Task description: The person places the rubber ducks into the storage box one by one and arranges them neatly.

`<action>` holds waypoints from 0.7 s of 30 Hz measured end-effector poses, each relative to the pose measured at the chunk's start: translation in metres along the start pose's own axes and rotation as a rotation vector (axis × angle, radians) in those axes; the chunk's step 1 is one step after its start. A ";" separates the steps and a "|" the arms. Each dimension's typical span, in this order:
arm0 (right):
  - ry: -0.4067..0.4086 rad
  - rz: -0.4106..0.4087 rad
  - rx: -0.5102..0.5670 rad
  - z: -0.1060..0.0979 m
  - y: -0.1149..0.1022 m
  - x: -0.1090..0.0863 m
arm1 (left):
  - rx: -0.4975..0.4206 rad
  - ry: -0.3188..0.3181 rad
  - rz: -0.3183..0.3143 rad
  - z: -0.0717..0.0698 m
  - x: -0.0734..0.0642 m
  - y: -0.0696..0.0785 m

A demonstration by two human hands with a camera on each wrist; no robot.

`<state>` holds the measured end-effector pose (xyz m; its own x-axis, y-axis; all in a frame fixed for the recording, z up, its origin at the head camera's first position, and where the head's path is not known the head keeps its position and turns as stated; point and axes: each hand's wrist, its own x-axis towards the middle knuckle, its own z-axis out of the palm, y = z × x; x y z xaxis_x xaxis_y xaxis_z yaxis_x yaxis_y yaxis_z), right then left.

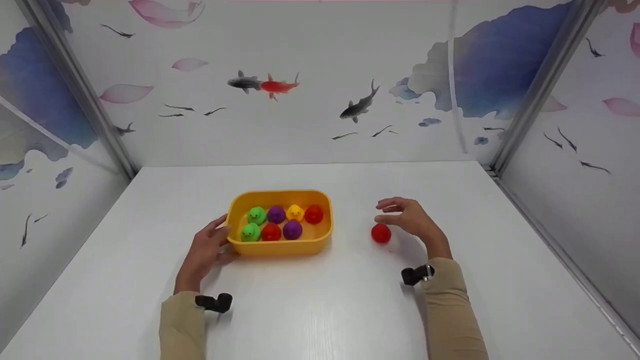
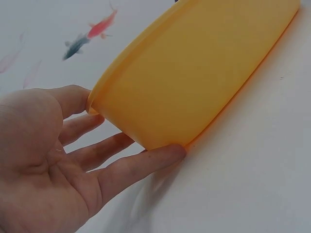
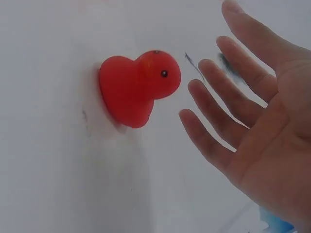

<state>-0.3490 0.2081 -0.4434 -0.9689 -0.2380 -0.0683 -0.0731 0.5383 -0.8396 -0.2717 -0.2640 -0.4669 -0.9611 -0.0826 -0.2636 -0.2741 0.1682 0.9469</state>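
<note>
A yellow plastic basin stands on the white table. Inside it are two green toy ducks, two purple ones, two red ones and a yellow duck. My left hand touches the basin's left end; in the left wrist view the fingers lie against the outside of the wall and one digit meets the rim. To the right of the basin, a single red toy duck sits on the table. Just above and behind it hovers my right hand, fingers apart, holding nothing.
White panels painted with fish and petals enclose the white table at the back and both sides. Metal posts stand in the two back corners. Each sleeve cuff carries a small black camera.
</note>
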 end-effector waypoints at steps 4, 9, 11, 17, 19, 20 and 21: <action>-0.045 0.034 0.006 -0.003 0.009 0.002 | -0.014 0.005 -0.002 -0.001 0.000 0.002; -0.096 0.065 0.000 -0.005 0.018 -0.001 | -0.023 -0.001 0.001 -0.001 0.002 0.000; -0.112 0.069 -0.003 -0.005 0.021 -0.003 | -0.023 0.001 -0.006 0.000 0.002 0.000; -0.141 0.078 0.007 -0.002 0.027 -0.003 | -0.018 0.006 0.008 0.001 0.002 -0.001; -0.143 0.090 0.010 -0.001 0.029 -0.002 | -0.014 0.010 0.012 0.001 0.002 -0.001; -0.144 0.094 0.006 0.000 0.029 -0.002 | -0.011 0.013 0.012 0.000 0.002 -0.001; -0.141 0.100 -0.009 0.001 0.030 -0.002 | -0.006 0.013 0.012 0.000 0.002 -0.001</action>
<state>-0.3494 0.2242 -0.4690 -0.9287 -0.2936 -0.2265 0.0194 0.5716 -0.8203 -0.2731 -0.2640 -0.4686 -0.9638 -0.0935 -0.2497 -0.2622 0.1631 0.9511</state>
